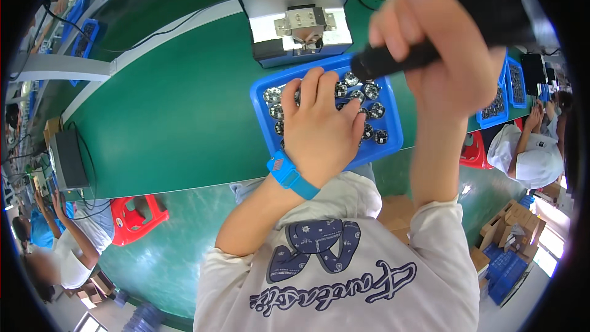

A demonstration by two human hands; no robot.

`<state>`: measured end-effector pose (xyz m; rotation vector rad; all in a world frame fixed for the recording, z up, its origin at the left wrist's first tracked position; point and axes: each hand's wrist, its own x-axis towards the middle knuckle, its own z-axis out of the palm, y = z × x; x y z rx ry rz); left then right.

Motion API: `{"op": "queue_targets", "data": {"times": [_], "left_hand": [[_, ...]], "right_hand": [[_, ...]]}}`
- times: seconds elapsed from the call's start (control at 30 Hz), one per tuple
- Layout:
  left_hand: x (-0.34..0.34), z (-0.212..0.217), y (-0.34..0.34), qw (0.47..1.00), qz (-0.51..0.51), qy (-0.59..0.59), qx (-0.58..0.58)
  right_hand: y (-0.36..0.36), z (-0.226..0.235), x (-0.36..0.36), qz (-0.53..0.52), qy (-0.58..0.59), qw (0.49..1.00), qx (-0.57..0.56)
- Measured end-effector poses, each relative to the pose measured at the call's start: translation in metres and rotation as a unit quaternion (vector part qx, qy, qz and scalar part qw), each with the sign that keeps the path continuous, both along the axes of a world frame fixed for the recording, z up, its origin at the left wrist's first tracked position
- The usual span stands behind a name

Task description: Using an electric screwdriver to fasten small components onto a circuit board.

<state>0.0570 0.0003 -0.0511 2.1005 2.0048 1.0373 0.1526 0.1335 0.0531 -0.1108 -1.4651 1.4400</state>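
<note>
Right hand [452,52] clenches black cylindrical tool [495,3]; left hand [321,126], half-spread, hold unclear, sits over round silver-black metallic parts [371,90] a tool slip could scratch.

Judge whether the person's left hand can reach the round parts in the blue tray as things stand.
Probably yes: the left hand lies over the round parts in the blue tray; the black tool crosses only its far edge.
</note>
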Motion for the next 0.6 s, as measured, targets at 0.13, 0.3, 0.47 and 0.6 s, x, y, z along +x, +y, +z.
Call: {"op": "queue_targets", "data": {"times": [0.13, 0.3, 0.47, 0.6], "left_hand": [[-0.005, 0.006, -0.002, 0.999, 0.005, -0.002, -0.036], [-0.006, 0.013, -0.016, 0.996, 0.003, -0.091, 0.007], [-0.008, 0.013, -0.019, 0.995, 0.005, -0.101, -0.001], [-0.014, 0.016, -0.024, 0.994, 0.005, -0.105, -0.023]], "right_hand": [[-0.015, 0.027, -0.075, -0.171, -0.038, 0.981, -0.081], [-0.005, 0.008, -0.093, -0.198, -0.030, 0.978, -0.056], [-0.005, 0.013, -0.086, -0.195, -0.090, 0.974, -0.078], [-0.029, 0.032, -0.049, -0.181, -0.056, 0.975, -0.120]]}}
